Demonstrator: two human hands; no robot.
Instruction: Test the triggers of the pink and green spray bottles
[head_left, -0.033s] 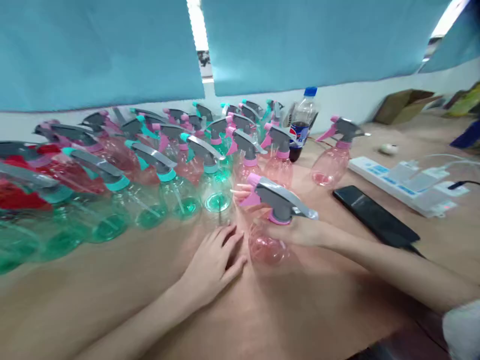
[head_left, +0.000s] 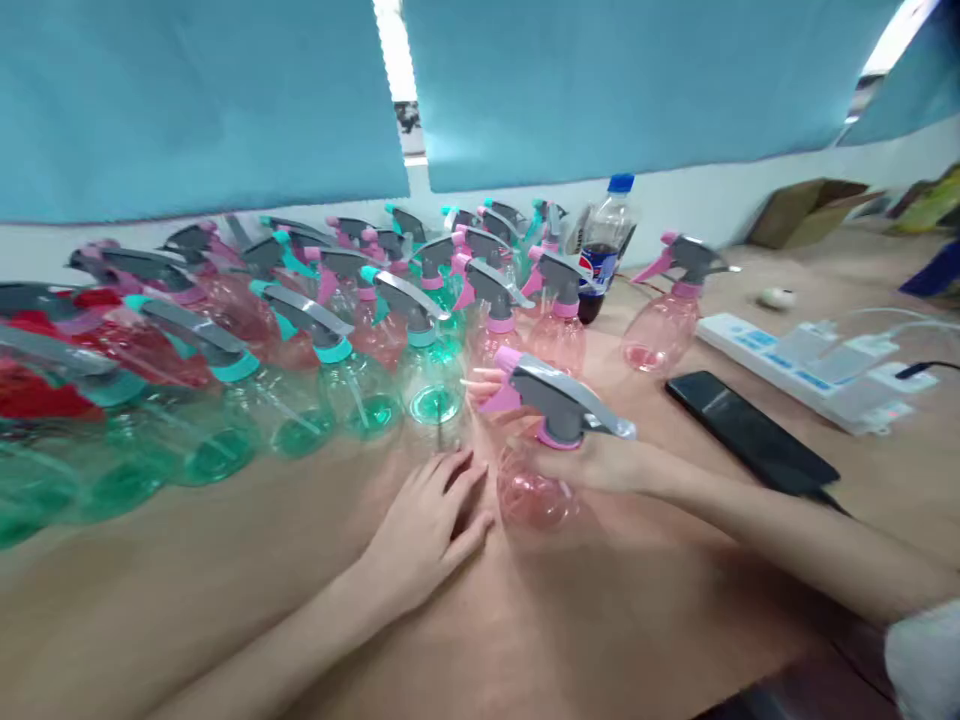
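Note:
My left hand (head_left: 427, 525) lies on the table, palm down and fingers stretched out, holding nothing. Just right of it is a pink, see-through spray bottle (head_left: 536, 495) with a grey and pink trigger head. My right hand (head_left: 589, 462) is around this bottle below its collar; its fingertips show beyond the pink trigger, and the bottle hides part of the grip. Close ahead of my left hand stands a green spray bottle (head_left: 433, 385) with a turquoise collar. Behind my right hand's fingers are more pink spray bottles (head_left: 561, 340).
Several green and pink spray bottles crowd the left and back. A cola bottle (head_left: 600, 250) stands behind them. On the right are a lone pink spray bottle (head_left: 660, 325), a black phone (head_left: 750, 430), a white power strip (head_left: 795, 365) with cables and a cardboard box (head_left: 806, 212).

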